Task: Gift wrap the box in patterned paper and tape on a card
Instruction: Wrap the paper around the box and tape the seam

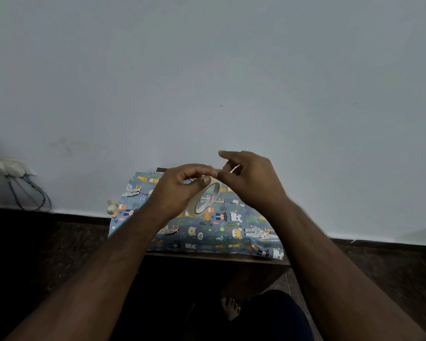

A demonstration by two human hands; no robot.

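Tape up at frame centre, over the paper (207,232).
Left hand (175,190) gripping the tape roll (205,199); right hand (251,180) pinching at its edge.

The wrapping paper (207,230) is dusty blue, printed with small cartoon animals: orange foxes, tan bears, white spotted leopards, green leaves. The tape roll (207,198) is pale beige with red lettering inside. The wall (207,70) is plain grey-white; the floor (59,242) dark brown.
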